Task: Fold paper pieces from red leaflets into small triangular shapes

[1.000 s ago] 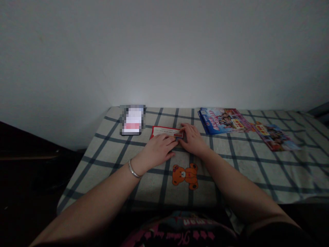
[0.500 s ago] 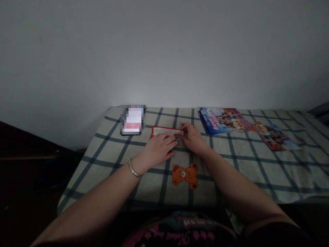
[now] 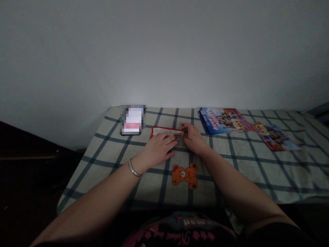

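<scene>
On checked cloth (image 3: 108, 164), left hand (image 3: 158, 147) rests on red-edged paper (image 3: 168, 131).

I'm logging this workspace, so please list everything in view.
checked cloth: 1, pale with dark stripes, beneath
red-edged paper: 1, white and red, centre
phone: 1, dark with lit screen, back left
leaflets: count unclear, blue and pink, back right
bear figure: 1, orange, front middle
wall: at least 1, grey, behind
bracelet: 1, silver, left wrist
shirt: 1, dark with pink print, bottom edge
unlit area: contents unclear, black, left
forearms: 2, bare, foreground
left hand: 1, on the paper
right hand: 1, at the paper's right end
</scene>
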Tool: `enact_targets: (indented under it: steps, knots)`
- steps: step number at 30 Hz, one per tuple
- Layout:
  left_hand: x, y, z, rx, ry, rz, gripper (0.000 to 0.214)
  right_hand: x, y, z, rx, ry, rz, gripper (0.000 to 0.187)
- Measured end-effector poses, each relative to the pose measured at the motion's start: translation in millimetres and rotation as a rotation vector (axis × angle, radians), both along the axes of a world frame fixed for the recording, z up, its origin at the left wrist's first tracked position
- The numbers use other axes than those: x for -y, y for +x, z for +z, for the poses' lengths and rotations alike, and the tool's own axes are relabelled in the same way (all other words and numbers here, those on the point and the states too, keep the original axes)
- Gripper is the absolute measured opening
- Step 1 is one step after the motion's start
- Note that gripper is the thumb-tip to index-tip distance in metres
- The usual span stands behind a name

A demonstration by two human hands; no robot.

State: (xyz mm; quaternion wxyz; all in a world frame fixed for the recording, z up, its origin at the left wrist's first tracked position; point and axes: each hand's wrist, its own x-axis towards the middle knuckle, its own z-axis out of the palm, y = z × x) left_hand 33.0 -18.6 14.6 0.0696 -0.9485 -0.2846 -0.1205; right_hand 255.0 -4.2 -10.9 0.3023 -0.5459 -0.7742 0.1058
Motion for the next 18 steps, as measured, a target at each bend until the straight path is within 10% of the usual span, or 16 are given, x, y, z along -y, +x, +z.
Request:
enact_targets:
  steps: [18]
  knots:
    - [2.7,4.1,7.3,-0.031,-0.014,0.019,0.032,0.3,-1.2,1.7,0.067,0.01,0.005,0.037]
